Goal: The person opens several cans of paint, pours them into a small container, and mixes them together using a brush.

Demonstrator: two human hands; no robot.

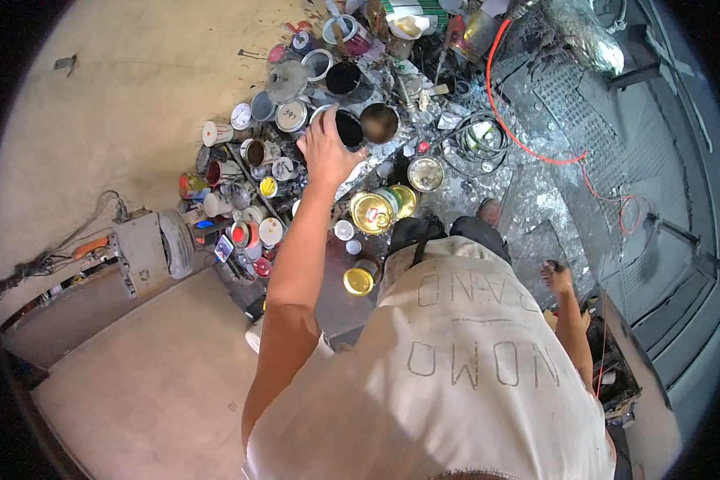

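Note:
My left hand (326,152) reaches out to the far side and grips an open can (347,130) with a dark inside, its fingers and thumb spread across the rim. Touching or close beside that can on the right is another open can (379,123), brownish inside. To its left sits a closed tin with a pale lid (291,116). My right hand (558,277) hangs low on the right, fingers curled. Something small and dark shows at its fingertips, too small to name.
Paint cans, cups and lids crowd the floor along the wall. Gold-lidded tins (372,213) stand nearer me. A black coiled cable (478,142) and an orange hose (492,84) lie right of the cans. At left is a machine with a grey wheel (176,244).

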